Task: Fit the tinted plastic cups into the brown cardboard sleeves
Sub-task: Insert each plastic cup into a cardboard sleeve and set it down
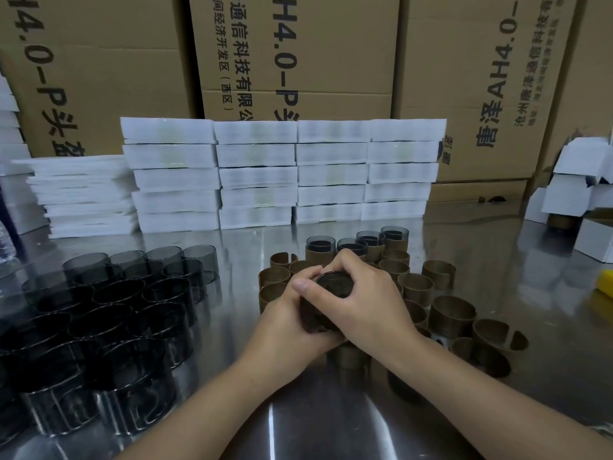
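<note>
One tinted cup between the curled, gripping fingers of left hand and right hand.

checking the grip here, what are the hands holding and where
Both the left hand and right hand grip one tinted cup around its side wall.

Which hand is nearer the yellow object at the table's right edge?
Right. The right hand grips the cup at mid-table on the side facing the yellow object; the left hand grips the same cup from the far side, further off.
</note>
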Tool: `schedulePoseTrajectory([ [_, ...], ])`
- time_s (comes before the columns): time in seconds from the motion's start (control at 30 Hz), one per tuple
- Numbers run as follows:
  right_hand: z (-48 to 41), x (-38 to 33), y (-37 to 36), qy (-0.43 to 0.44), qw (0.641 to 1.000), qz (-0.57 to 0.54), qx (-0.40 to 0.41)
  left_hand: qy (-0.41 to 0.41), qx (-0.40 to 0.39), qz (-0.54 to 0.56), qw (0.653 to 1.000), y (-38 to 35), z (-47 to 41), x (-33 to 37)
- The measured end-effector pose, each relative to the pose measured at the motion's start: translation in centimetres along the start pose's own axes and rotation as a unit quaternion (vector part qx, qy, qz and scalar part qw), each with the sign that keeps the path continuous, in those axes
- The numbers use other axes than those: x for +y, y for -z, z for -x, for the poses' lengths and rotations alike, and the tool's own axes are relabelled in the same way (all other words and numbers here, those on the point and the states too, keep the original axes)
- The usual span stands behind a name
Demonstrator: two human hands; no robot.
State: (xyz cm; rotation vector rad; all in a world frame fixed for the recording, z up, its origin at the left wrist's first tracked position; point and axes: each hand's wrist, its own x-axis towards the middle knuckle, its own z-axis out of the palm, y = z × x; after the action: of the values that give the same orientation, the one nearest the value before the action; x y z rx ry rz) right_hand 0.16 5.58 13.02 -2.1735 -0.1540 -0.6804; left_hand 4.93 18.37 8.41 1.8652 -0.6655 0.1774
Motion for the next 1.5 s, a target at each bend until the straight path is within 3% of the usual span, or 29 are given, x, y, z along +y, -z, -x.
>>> schedulePoseTrajectory([
  [0.5, -0.5, 0.5, -0.1, 0.027, 0.998, -0.044, 0.019, -0.004, 0.0, 0.026, 1.0, 0.0, 0.0, 0.3],
  [1.1, -0.4, 0.9, 0.1, 0.154, 0.983, -0.099, 0.022, 0.0, 0.061, 0.14, 0.988, 0.4, -0.2, 1.6],
  [1.5, -0.5, 0.8, 0.1, 0.145, 0.98, -0.084, -0.103, 0.013, 0.111, 0.179, 0.977, 0.9, -0.1, 1.9],
])
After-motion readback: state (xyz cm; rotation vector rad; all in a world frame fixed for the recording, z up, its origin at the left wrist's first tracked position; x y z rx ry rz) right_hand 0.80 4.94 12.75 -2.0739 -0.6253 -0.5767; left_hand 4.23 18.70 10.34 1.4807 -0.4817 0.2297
